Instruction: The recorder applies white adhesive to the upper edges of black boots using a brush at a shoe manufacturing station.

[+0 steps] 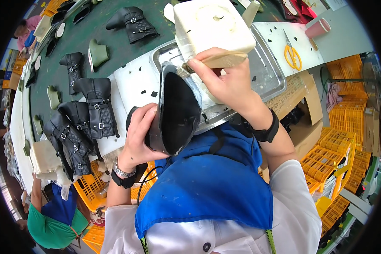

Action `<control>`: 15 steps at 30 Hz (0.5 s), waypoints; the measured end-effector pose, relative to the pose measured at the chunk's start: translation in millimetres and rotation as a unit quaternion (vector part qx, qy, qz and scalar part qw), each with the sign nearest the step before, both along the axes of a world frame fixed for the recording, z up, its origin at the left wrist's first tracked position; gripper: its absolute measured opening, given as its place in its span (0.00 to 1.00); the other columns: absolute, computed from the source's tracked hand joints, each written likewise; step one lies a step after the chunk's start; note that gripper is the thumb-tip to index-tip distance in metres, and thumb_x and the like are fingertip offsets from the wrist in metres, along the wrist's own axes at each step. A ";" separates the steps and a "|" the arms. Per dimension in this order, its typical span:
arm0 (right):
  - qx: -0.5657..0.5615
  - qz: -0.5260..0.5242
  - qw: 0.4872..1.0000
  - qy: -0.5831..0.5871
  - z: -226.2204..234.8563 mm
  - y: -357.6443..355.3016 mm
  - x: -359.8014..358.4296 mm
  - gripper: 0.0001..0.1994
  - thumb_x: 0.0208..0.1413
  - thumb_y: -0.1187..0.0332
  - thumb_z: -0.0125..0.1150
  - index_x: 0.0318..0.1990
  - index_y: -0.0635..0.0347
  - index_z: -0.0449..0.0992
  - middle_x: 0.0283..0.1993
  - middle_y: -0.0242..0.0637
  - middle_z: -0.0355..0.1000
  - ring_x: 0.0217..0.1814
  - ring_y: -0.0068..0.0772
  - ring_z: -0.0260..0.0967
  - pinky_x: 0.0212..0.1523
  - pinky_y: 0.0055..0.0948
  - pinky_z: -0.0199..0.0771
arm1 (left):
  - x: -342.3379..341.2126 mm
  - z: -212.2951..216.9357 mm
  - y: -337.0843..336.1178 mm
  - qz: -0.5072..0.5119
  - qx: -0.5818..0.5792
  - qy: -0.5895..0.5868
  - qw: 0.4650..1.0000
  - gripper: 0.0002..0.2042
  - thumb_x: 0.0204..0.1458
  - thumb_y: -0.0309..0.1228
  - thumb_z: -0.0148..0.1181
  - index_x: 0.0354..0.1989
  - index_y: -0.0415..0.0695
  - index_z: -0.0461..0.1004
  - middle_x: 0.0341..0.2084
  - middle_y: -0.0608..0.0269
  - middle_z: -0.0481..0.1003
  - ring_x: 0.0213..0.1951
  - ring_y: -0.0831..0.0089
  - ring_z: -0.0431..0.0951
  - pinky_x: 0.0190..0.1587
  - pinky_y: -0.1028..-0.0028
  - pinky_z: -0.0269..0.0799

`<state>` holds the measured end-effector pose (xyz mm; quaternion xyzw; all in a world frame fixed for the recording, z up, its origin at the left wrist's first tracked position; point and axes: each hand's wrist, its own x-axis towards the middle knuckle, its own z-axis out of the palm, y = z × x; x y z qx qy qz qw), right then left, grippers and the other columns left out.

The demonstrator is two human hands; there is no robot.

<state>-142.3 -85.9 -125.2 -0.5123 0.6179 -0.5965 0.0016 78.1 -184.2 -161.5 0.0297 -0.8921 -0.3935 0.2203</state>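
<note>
My left hand [140,135] is closed around a black boot [181,116], whose wide opening is turned up toward me. A whitish smear runs along the far and right rim of the opening. In my right hand [226,86] is a brush [228,60], gripped by its flat wooden handle, with its bristle end at the boot's far rim. Directly beyond the brush, a white block-like container [218,27] stands in a shallow metal tray [276,70]. Small black scraps are scattered in and around the tray.
Several black buckled boots [99,108] stand to the left, near green shoe forms [98,54]. Yellow-handled scissors [292,55] and a pink cup [317,28] lie at right. Orange crates [321,158] and a cardboard box [300,97] are below. A person in green [51,224] is at lower left.
</note>
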 end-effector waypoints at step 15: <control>0.061 0.060 0.964 -0.253 -7.9 17.0 21.5 0.05 0.48 0.73 0.60 0.26 0.66 0.74 0.17 0.26 0.67 0.18 0.10 0.58 0.17 0.15 0.57 | -20.4 2.4 -0.1 0.242 -0.197 0.040 0.949 0.42 0.20 0.28 0.70 0.54 0.46 0.61 0.46 0.51 0.64 0.45 0.54 0.65 0.47 0.61 0.58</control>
